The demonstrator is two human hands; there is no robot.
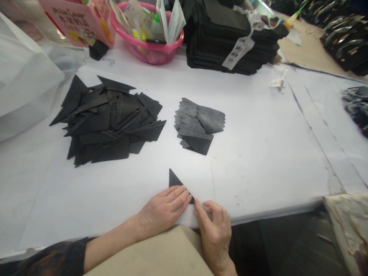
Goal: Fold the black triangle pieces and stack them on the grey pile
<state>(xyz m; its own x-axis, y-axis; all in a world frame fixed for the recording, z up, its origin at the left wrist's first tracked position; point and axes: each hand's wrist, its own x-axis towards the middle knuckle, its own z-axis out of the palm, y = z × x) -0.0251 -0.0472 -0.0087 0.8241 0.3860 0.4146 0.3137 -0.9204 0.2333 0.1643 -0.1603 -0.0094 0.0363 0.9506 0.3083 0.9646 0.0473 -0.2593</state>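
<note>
A black triangular piece (174,179) lies on the white table near its front edge. My left hand (165,207) rests flat over the piece's middle, fingers stretched out and pressing it down. The thumb and index finger of my right hand (214,230) touch the piece's lower right corner, the other fingers loosely curled. Beyond my hands is a small pile of grey and black pieces with zigzag edges (192,122). A larger heap of black pieces (109,119) lies to the left.
A pink basin (155,53) of bottles and papers stands at the back, beside a pink box (80,23). Stacked black material (218,42) with a white tag is right of it. White sheeting (25,73) bulges at the left.
</note>
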